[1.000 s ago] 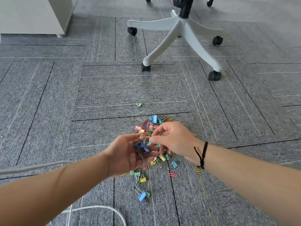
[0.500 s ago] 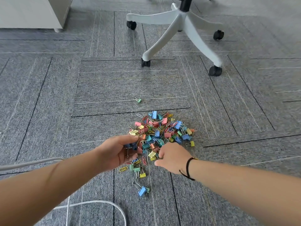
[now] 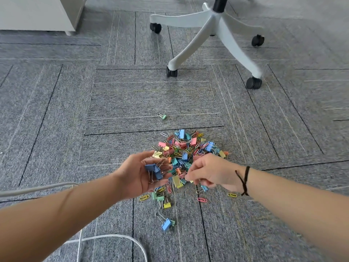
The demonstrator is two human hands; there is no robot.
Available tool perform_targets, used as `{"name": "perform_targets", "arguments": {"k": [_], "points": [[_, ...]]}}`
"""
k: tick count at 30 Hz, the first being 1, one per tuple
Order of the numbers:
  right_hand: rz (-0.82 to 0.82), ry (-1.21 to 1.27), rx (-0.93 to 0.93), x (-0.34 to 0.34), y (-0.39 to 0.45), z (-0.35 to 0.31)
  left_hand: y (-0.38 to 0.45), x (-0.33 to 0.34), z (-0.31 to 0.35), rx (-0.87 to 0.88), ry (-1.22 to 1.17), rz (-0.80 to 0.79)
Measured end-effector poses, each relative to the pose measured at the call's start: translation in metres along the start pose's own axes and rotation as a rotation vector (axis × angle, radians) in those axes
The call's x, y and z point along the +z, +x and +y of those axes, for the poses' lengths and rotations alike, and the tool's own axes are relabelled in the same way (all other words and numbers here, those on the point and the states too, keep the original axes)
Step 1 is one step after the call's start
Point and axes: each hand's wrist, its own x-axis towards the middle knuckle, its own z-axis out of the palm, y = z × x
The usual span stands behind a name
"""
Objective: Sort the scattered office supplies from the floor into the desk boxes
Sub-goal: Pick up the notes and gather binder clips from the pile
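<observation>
A heap of coloured binder clips and paper clips [image 3: 188,146] lies on the grey carpet. My left hand [image 3: 136,176] is held palm up just left of the heap, its fingers cupped round several dark blue binder clips [image 3: 154,170]. My right hand [image 3: 209,172], with a black cord at the wrist, hovers over the heap's near edge. Its fingertips are drawn into a pinch on a small clip, which is blurred. A lone green clip [image 3: 162,116] lies beyond the heap. A light blue clip [image 3: 166,224] and a yellow one [image 3: 167,205] lie nearer to me.
A white office chair base [image 3: 213,25] with black casters [image 3: 171,71] stands beyond the heap. A white cabinet [image 3: 37,14] is at the far left. A white cable [image 3: 113,238] loops on the carpet near me, under my left arm. No desk boxes are in view.
My right hand dipped into the near side of the heap, then rose back toward my left hand with its fingers pinched. My left hand turned palm up, showing the blue clips.
</observation>
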Motion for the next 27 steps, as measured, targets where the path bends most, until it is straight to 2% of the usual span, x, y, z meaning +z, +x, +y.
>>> {"name": "perform_targets", "arguments": {"k": [4,9,13,15,21,27], "points": [[0.047,0.077,-0.118,0.004,-0.001,-0.025,-0.001,0.008,-0.001,-0.043,0.015,-0.056],[0.246,-0.19,-0.273,0.02,0.005,-0.037,-0.006,0.013,-0.002,-0.057,-0.022,-0.108],[0.419,-0.072,-0.217,0.001,0.011,-0.026,-0.007,0.004,-0.001,-0.032,-0.024,-0.052],[0.494,-0.11,-0.151,-0.009,0.014,-0.011,-0.006,-0.001,0.001,-0.013,-0.004,-0.013],[0.508,-0.386,-0.054,-0.019,0.019,0.025,0.002,-0.006,0.001,0.041,0.033,0.086],[0.442,-0.621,-0.158,0.0,0.024,0.012,0.003,-0.002,-0.001,0.041,0.102,0.097]]}}
